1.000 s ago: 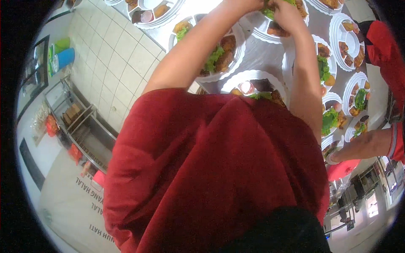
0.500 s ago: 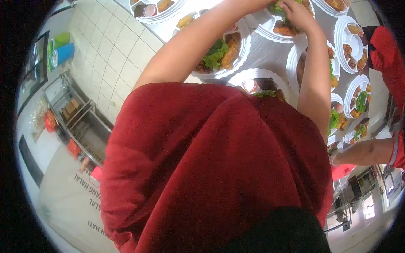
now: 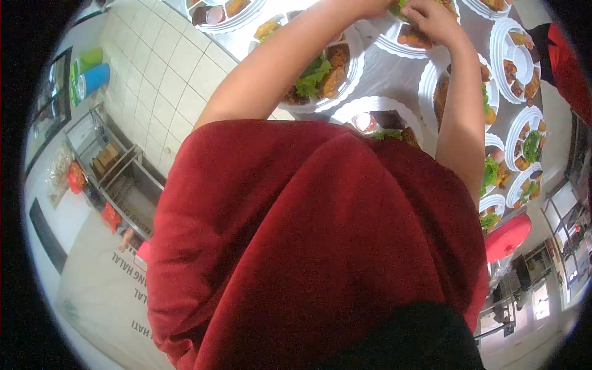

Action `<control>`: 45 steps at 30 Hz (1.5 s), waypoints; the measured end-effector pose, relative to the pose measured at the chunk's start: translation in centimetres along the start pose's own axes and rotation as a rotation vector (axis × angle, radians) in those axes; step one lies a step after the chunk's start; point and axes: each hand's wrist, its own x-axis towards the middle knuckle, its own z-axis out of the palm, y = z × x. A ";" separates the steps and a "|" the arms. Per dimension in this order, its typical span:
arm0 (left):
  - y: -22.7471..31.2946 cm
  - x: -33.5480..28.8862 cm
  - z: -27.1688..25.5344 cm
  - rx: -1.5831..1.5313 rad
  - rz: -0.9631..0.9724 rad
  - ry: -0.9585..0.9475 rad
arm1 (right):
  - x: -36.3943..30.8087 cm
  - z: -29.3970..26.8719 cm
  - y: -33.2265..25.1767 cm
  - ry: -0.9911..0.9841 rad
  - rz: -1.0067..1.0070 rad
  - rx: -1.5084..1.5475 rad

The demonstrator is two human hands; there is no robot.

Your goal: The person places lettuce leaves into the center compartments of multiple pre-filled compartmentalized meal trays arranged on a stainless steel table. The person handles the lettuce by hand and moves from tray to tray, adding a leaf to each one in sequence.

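At the top edge, both my hands are over a white scalloped plate [image 3: 383, 38] divided into compartments. My right hand [image 3: 435, 23] has its fingers bent and pressed together over green lettuce [image 3: 396, 8] on that plate, just above a compartment of orange-brown fried food [image 3: 414, 38]. My left hand [image 3: 375, 6] is at the plate's left side; the picture's edge cuts off its fingers. Below my left forearm, another plate [image 3: 357, 58] holds lettuce and browned pieces. A plate with a small lidded sauce cup [image 3: 364, 123] lies close to my red shirt.
More filled plates [image 3: 522, 58] cover the metal table [image 3: 388, 80] to the right and upper left. A co-worker's red sleeve [image 3: 568, 68] shows at the right. Below the table's end is a round red-pink object [image 3: 509, 237]. Left are tiled floor [image 3: 166, 80] and a metal rack [image 3: 132, 179].
The co-worker's forearm at the lower right has gone from view, uncovering the round red-pink object, and the red sleeve has shifted right. My hands stay over the same plate, slightly higher in view.
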 end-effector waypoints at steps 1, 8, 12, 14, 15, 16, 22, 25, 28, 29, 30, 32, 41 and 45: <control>0.0 0.1 -0.1 0.051 -0.004 -0.074 | -0.1 -0.2 -0.6 0.005 0.006 0.021; 1.0 0.4 -0.1 0.226 -0.056 -0.277 | -3.7 -3.2 -4.4 0.083 0.077 0.044; -0.9 -0.3 1.8 -0.120 -0.075 -0.039 | -7.2 -3.6 -1.8 0.248 0.085 0.038; 0.6 0.3 -0.9 -0.102 -0.094 -0.001 | -9.8 -3.8 -3.4 0.387 0.162 0.168; 1.4 0.6 -2.0 -0.093 -0.102 0.018 | -10.9 -3.4 -4.3 0.475 0.193 0.244; 1.7 0.4 -2.4 -0.075 -0.065 0.042 | -11.9 -3.0 -5.2 0.540 0.203 0.317; 3.2 1.5 0.9 0.035 -0.090 -0.208 | -18.3 0.0 -6.1 0.504 0.315 0.280; 2.8 1.6 1.4 0.158 0.034 -0.145 | -21.6 0.2 -7.4 0.474 0.397 0.244; 2.6 1.6 2.0 0.188 0.118 -0.031 | -24.9 0.9 -8.3 0.508 0.483 0.204; 2.3 1.4 2.5 0.221 0.160 0.052 | -25.8 0.9 -8.9 0.520 0.501 0.183; 2.1 1.5 3.0 0.286 0.162 0.020 | -26.9 1.0 -9.6 0.531 0.520 0.163; 2.2 2.4 3.1 0.417 0.160 -0.041 | -29.3 1.5 -10.6 0.555 0.540 0.140; -1.0 5.5 -2.6 -0.324 -0.113 -0.085 | -42.4 4.9 -18.8 0.741 0.855 0.126; -0.2 4.8 -2.5 -0.245 0.043 -0.037 | -48.4 7.2 -21.2 0.846 0.932 0.097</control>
